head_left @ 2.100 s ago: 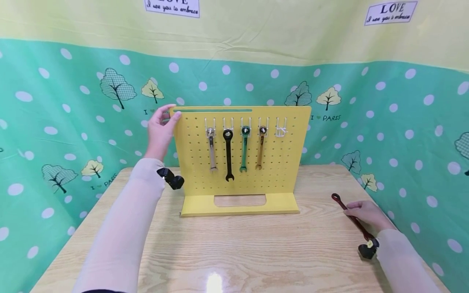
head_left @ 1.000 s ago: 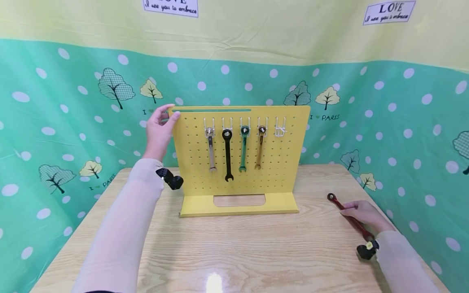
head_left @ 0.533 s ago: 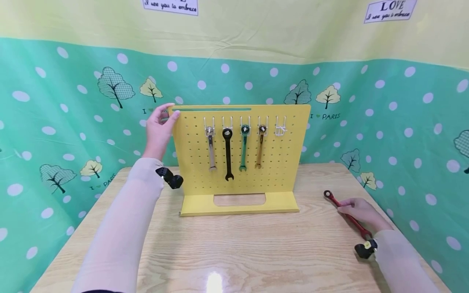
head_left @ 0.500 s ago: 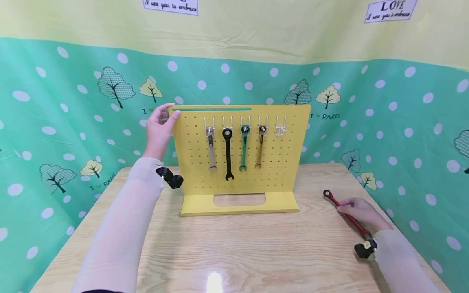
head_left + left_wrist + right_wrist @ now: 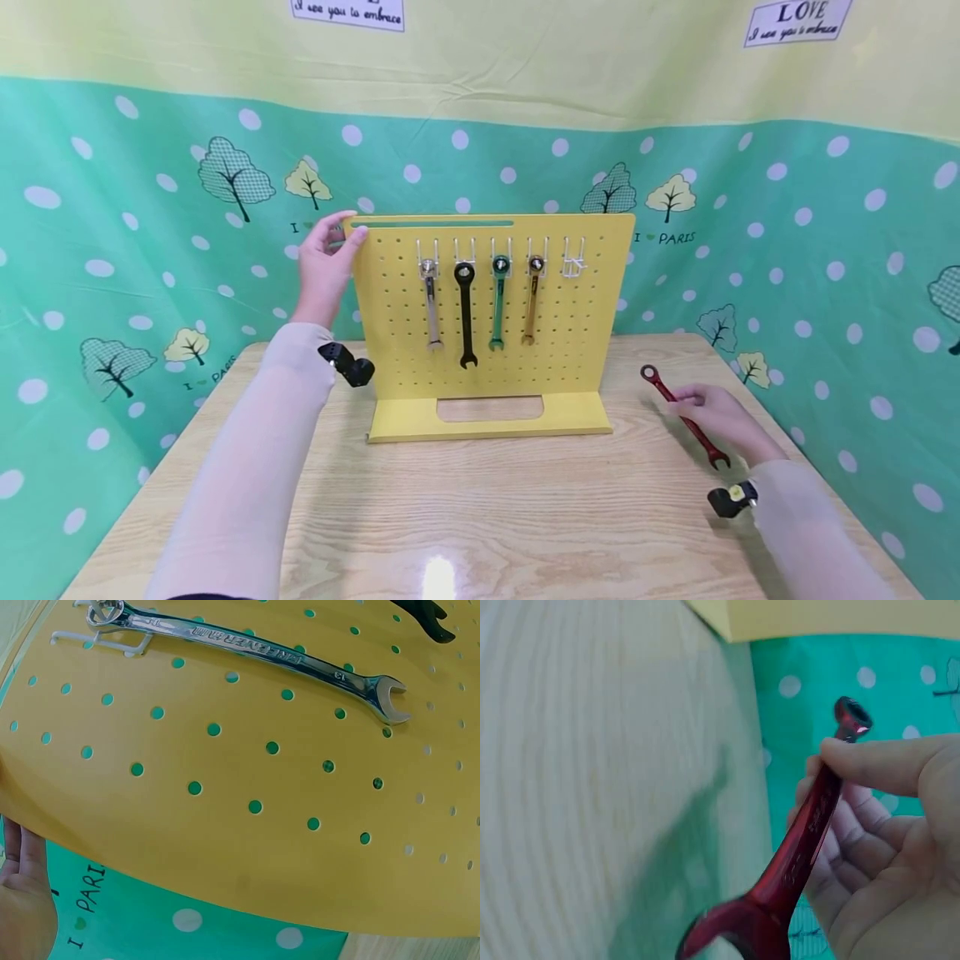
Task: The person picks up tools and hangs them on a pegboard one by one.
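My right hand (image 5: 716,417) pinches a red combination wrench (image 5: 693,429) between thumb and fingers at the right side of the table. In the right wrist view the wrench (image 5: 802,840) has its open end low and its ring end beyond the thumb, with a shadow on the wood below. My left hand (image 5: 327,262) grips the upper left corner of a yellow pegboard (image 5: 405,358). On its white hooks hang a silver wrench (image 5: 432,308), a black wrench (image 5: 466,317), a green wrench (image 5: 498,304) and a gold wrench (image 5: 532,300). The rightmost hook (image 5: 574,265) bears no wrench.
The pegboard stands upright on a yellow base (image 5: 577,417) with a cut-out, toward the back of a wooden table (image 5: 480,508). Green and yellow patterned cloth (image 5: 825,292) hangs behind and on both sides. Dark wrist cameras sit on both sleeves.
The right hand has lifted the red wrench from the table and moved it left and away from the body, toward the pegboard. The left hand stays on the board's corner.
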Available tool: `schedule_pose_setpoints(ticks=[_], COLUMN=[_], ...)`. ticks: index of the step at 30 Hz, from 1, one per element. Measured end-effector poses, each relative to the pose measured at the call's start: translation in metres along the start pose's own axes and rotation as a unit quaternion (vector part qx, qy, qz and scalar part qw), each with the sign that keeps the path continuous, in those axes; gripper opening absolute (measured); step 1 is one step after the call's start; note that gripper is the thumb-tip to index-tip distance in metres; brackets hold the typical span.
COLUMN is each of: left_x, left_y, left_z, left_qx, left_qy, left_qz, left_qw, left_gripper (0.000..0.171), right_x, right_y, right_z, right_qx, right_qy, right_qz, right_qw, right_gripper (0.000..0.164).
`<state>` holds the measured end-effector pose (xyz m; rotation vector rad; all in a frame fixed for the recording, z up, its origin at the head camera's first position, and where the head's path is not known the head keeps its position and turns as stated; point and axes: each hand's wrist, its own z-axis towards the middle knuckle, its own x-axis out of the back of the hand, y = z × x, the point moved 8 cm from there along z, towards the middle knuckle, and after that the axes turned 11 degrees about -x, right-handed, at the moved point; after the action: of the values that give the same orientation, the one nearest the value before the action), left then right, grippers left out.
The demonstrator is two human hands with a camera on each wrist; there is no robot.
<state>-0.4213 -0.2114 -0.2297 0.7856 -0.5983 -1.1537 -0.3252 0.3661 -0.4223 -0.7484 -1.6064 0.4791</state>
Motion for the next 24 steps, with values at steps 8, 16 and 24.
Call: schedule_pose_setpoints(ticks=[8,16,24], left_x=[-0.001,-0.001,-0.001], left_y=[-0.001,-0.002,-0.002], left_z=[0.000,-0.001,-0.001], left_qx=[0.006,0.009,0.013], left_qy=[0.000,-0.001,-0.001], left_qz=[-0.007,-0.006,-0.004], left_qw=[1.0000,0.9999,0.9999], left_gripper=[0.043,0.043,0.043], right_x=[-0.001,0.004,0.009], right_y=[-0.039,-0.078,-0.114], right_z=[0.000,-0.007,-0.015], right_qx=[0.041,0.106,0.140], right_qy=[0.050,0.098,0.103], right_qz=[0.009,0.034,0.091], right_qw=[0.998,0.989,0.981], right_gripper=[0.044,0.041,0.036])
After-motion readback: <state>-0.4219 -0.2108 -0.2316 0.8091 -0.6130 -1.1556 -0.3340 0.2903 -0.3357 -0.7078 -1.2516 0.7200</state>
